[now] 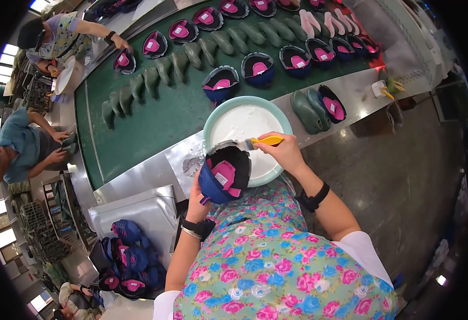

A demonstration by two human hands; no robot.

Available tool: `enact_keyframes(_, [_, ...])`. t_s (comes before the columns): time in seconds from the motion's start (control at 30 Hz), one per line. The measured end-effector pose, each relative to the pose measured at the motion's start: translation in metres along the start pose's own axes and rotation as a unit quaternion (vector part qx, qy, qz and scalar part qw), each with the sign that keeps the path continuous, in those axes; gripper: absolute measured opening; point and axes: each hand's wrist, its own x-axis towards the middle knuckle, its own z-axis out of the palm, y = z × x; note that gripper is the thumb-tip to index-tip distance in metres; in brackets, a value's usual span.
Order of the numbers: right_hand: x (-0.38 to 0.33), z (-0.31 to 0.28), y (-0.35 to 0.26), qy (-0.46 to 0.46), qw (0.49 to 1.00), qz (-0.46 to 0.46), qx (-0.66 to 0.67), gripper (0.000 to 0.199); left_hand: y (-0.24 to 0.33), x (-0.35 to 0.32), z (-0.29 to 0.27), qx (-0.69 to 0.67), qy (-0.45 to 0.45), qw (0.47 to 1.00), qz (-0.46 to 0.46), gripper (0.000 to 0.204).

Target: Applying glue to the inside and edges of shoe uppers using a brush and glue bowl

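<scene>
My left hand (195,201) is closed round a blue shoe upper (216,183) with a black and pink inside, its open edge turned up. Between the fingers of my right hand (284,152) is a yellow-handled brush (267,141). The bristles meet the upper's edge, which has a whitish coat. Under both lies a pale green basin (283,118) of white liquid, with the upper over its near left rim. Just right of the basin stand two green shoe lasts (304,113) and another blue upper (332,104).
A green conveyor belt (138,133) carries rows of uppers, green lasts (179,66) and pink insoles (310,23). More uppers fill a bin (132,256) at lower left. One co-worker (66,40) touches an upper across the belt; another (20,144) handles lasts at left.
</scene>
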Motion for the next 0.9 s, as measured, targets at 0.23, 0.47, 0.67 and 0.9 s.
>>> enact_keyframes(0.23, [-0.016, 0.009, -0.029, -0.072, 0.996, 0.027, -0.039, 0.032, 0.015, 0.009, 0.006, 0.046, 0.035, 0.993, 0.106, 0.06])
enact_keyframes(0.47, [-0.025, 0.015, -0.06, -0.156, 0.986, -0.002, 0.063, 0.027, 0.021, 0.008, 0.003, 0.041, 0.092, 0.984, 0.144, 0.058])
enact_keyframes(0.67, [0.027, 0.034, -0.044, -0.127, 0.988, -0.082, -0.038, 0.026, 0.024, -0.005, -0.02, -0.059, 0.136, 0.98, 0.134, 0.04])
enact_keyframes(0.9, [0.037, 0.073, -0.11, -0.172, 0.961, -0.214, -0.04, 0.015, 0.036, -0.031, -0.072, -0.306, 0.039, 0.949, -0.071, 0.029])
